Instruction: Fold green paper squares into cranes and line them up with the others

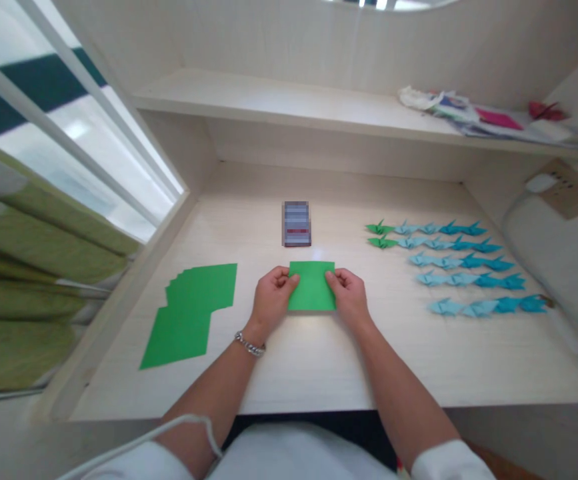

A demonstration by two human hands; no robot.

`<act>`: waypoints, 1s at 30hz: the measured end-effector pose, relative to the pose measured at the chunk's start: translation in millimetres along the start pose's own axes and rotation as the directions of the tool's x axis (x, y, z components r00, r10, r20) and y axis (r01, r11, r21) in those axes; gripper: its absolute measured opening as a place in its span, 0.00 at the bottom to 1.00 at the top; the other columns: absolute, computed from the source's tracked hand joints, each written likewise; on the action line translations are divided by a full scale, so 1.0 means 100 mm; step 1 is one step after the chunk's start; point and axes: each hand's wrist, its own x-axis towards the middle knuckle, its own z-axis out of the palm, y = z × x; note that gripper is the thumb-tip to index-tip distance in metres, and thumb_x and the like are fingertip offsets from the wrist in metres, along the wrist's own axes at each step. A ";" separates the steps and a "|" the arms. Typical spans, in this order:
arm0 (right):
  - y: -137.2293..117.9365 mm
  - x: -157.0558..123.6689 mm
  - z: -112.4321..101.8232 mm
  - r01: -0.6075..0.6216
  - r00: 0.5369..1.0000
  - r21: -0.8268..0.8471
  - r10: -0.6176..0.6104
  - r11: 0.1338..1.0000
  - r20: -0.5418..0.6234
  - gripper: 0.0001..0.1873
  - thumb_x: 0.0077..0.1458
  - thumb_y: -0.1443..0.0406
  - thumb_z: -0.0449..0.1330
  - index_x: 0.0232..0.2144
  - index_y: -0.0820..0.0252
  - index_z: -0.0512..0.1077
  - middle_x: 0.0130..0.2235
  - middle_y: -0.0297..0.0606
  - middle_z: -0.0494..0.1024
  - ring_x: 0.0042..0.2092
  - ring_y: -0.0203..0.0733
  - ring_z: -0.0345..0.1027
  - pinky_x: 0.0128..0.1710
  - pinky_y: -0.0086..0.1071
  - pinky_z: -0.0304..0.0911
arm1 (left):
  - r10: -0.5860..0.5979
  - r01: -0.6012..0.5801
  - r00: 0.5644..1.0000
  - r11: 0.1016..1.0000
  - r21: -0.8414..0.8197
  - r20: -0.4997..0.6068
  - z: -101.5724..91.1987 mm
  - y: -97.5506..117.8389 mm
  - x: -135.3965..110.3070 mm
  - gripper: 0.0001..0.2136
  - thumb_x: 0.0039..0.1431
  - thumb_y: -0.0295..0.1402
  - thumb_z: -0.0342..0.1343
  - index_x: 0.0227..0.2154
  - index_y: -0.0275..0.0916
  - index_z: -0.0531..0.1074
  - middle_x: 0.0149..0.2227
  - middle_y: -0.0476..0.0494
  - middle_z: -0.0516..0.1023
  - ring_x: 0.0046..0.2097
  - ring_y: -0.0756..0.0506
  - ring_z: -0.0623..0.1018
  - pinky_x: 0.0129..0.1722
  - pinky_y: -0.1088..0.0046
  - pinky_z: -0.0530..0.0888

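Observation:
A flat green sheet of origami paper (313,288) is held between both hands, just over the desk. My left hand (271,293) pinches its left edge between thumb and fingers. On the opposite edge, my right hand (349,293) grips the sheet the same way. To the left lies a fanned stack of green paper sheets (189,310). Rows of folded paper cranes (453,261) stand at the right, mostly in blues, with green paper cranes (381,242) at the left end of the two back rows.
A phone (297,224), its screen blurred, lies behind the sheet on the desk (299,373). Papers and a plastic bag (449,103) rest on the shelf (279,90) above. A plug with a cable (541,183) sits in the right wall socket. Curtains (29,287) hang by the left window.

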 end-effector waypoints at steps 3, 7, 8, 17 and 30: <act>0.02 0.01 -0.01 -0.055 0.986 0.118 0.036 0.991 0.162 0.15 0.43 0.55 0.64 0.29 0.60 0.71 0.26 0.33 0.74 0.25 0.37 0.64 0.25 0.30 0.59 | -0.027 0.030 0.999 0.996 -0.080 0.045 -0.05 -0.01 0.03 0.14 0.48 0.39 0.62 0.32 0.36 0.70 0.26 0.47 0.77 0.26 0.48 0.75 0.28 0.72 0.72; 0.04 0.04 -0.04 -0.065 0.986 0.110 0.047 0.992 0.159 0.15 0.40 0.57 0.66 0.28 0.60 0.72 0.25 0.34 0.75 0.25 0.37 0.65 0.25 0.31 0.61 | -0.072 0.084 0.984 0.994 -0.064 0.160 -0.11 0.04 0.06 0.17 0.43 0.37 0.65 0.36 0.35 0.72 0.29 0.44 0.79 0.28 0.47 0.77 0.33 0.68 0.74; 0.05 0.05 -0.05 -0.056 0.987 0.104 0.039 0.993 0.155 0.14 0.40 0.57 0.66 0.26 0.60 0.72 0.24 0.33 0.74 0.24 0.36 0.64 0.24 0.31 0.60 | -0.087 0.100 0.975 0.993 -0.055 0.202 -0.13 0.06 0.06 0.17 0.42 0.36 0.66 0.36 0.34 0.73 0.30 0.43 0.79 0.29 0.46 0.77 0.34 0.67 0.74; 0.04 0.11 -0.18 0.043 0.987 0.167 -0.068 0.985 0.147 0.23 0.44 0.60 0.62 0.45 0.52 0.69 0.42 0.39 0.76 0.32 0.38 0.70 0.26 0.30 0.65 | -0.154 0.187 0.973 0.961 -0.204 0.170 -0.14 0.10 0.15 0.15 0.38 0.27 0.65 0.34 0.32 0.75 0.33 0.40 0.79 0.32 0.45 0.77 0.35 0.64 0.75; 0.01 0.21 -0.08 0.120 0.988 0.024 -0.122 0.992 0.090 0.13 0.45 0.58 0.63 0.31 0.61 0.75 0.30 0.38 0.78 0.33 0.42 0.71 0.36 0.36 0.65 | -0.191 0.233 0.948 0.961 -0.146 0.255 -0.19 0.26 0.17 0.15 0.48 0.36 0.62 0.37 0.32 0.74 0.34 0.36 0.78 0.32 0.46 0.78 0.32 0.69 0.76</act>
